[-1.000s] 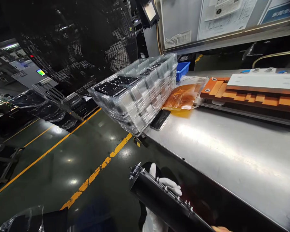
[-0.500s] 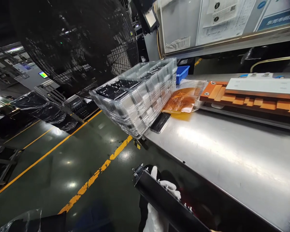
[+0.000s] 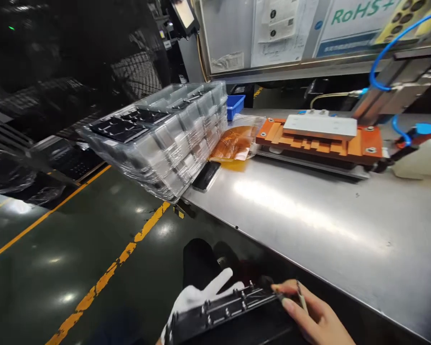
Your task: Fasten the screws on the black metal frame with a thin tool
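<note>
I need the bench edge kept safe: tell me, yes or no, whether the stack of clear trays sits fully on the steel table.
No, the stack of clear trays juts out past the end of the steel table, hanging over the floor.

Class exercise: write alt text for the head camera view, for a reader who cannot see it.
A white-gloved left hand and a bare right hand hold a black panel below the edge of a steel table. On the table sit stacked clear trays and an orange fixture.
</note>
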`<state>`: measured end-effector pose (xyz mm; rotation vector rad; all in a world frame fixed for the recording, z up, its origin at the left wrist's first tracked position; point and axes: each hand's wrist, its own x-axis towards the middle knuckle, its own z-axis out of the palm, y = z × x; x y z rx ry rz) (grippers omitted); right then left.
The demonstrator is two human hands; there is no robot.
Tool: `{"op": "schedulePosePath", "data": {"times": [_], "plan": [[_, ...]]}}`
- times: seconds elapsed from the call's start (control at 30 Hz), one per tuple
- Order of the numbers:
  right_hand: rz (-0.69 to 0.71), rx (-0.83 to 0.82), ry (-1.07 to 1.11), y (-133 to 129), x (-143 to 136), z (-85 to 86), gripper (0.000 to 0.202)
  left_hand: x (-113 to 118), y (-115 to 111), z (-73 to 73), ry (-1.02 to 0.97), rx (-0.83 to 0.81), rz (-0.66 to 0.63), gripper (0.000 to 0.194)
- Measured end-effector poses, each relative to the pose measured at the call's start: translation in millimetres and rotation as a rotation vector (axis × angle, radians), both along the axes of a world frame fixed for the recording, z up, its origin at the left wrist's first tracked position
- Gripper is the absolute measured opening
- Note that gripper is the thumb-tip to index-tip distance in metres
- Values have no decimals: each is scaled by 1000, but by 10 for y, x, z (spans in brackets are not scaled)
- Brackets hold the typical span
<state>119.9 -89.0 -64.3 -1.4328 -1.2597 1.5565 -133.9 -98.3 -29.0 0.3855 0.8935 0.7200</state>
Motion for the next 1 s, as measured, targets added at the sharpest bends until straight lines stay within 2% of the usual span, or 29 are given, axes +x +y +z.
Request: {"op": "schedulePosePath", "data": {"times": [0.07,0.13,0.23,0.3,0.47,0.57,0.67,0.87,1.0], "plan": [[153,89,-72,108,16,59,35,4,-65,-8,-33,-29,-91,56],[200,95,-66,158,-18,111,36,39,-130,-21,-22,-37,-128,50],[73,4,-61,116,-65,136,42,83,-171,-51,29,-14,-96,37],[19,24,-122,62,-59,117,39,68,-155,-65,63,18,-31,31],[103,347,-293,61,-39,68,27,-29,-78,4,139,110,32,28],[71,465,-389,124,-74,87,25,1,-55,73,163,147,43,25],[41,513,-455,174,-103,122,24,81,-63,74,171,166,85,26],[32,555,-439,144,-158,154,25,98,-119,-65,228,175,147,30],[48,532,-366,34,-234,131,27,44,-76,-30,231,188,129,31]]}}
